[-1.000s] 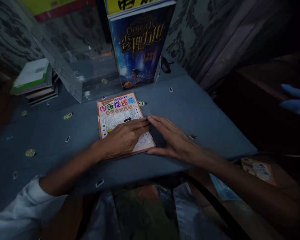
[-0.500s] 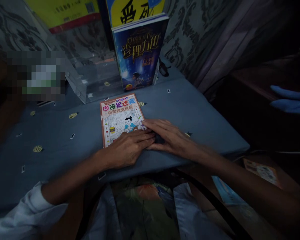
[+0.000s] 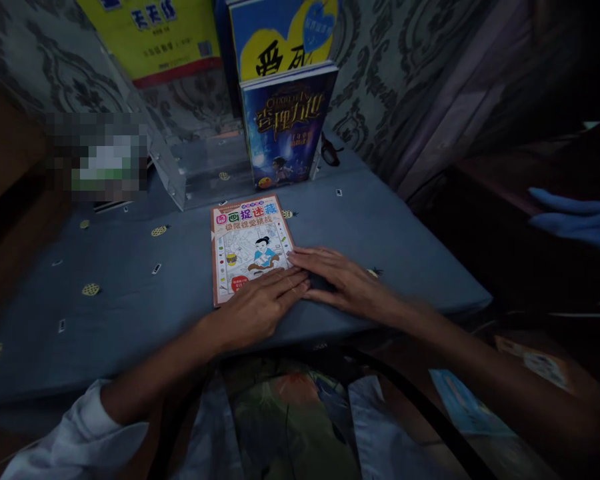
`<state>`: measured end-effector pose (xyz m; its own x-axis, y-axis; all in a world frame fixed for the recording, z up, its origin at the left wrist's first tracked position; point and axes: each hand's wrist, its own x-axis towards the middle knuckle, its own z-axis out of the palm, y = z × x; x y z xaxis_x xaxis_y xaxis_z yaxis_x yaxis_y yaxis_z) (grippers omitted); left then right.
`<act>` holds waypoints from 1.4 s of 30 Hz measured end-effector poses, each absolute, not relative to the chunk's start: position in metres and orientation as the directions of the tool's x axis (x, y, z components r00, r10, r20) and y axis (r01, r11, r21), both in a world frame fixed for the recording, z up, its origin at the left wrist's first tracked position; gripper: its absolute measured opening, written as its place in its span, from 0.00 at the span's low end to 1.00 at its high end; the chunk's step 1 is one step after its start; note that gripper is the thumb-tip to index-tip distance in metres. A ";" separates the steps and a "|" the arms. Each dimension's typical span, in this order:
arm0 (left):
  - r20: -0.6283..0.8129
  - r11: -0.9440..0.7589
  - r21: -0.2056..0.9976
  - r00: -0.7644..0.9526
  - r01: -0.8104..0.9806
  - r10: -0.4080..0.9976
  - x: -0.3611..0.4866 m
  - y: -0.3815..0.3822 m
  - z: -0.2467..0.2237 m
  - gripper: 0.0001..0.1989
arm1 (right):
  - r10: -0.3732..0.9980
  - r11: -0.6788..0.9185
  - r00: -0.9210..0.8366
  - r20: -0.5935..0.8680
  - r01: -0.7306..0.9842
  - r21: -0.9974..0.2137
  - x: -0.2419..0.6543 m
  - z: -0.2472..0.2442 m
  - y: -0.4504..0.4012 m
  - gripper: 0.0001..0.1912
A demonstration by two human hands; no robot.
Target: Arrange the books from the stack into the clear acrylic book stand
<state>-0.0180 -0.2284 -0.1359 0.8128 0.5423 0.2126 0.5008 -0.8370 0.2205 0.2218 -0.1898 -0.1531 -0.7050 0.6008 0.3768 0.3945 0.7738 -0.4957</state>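
Note:
A thin picture-puzzle book (image 3: 253, 247) with a brown-bordered cover and colourful Chinese title lies flat on the cloth-covered table. My left hand (image 3: 265, 300) rests flat over its lower right corner, fingers stretched out and together. Against the book's lower right edge lies my right hand (image 3: 345, 283), open, its fingers extended and its thumb apart. The fingertips of both hands meet near that edge. Part of the book's bottom is hidden under my left hand.
Behind stand a dark blue book (image 3: 285, 133) and a yellow-and-blue one (image 3: 280, 40) in a clear acrylic holder (image 3: 180, 177). Dark glasses (image 3: 331, 152) lie beside them. A blue glove-like shape (image 3: 575, 223) is at right. The table's edge (image 3: 455, 308) runs in front; booklets lie below.
The camera view has shifted, showing more of the books behind. My left hand has slid slightly off the puzzle book, so more of its lower cover shows. My right hand is nearly still.

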 end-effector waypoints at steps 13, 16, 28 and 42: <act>0.294 -0.788 0.087 0.741 0.609 0.604 -0.041 -0.264 -0.135 0.23 | 0.563 0.805 -0.759 0.327 0.413 -0.426 0.221 -0.149 -0.190 0.24; 0.288 -0.770 0.064 0.727 0.635 0.623 -0.049 -0.272 -0.132 0.23 | 0.559 0.807 -0.763 0.325 0.410 -0.425 0.221 -0.149 -0.190 0.24; 0.398 -0.631 0.031 0.569 0.775 0.719 -0.087 -0.307 -0.138 0.24 | 0.532 0.841 -0.778 0.335 0.440 -0.315 0.222 -0.147 -0.193 0.23; 0.479 -0.506 0.034 0.431 0.862 0.765 -0.084 -0.316 -0.144 0.18 | 0.277 0.908 -0.921 0.272 0.158 -0.387 0.126 -0.115 -0.211 0.23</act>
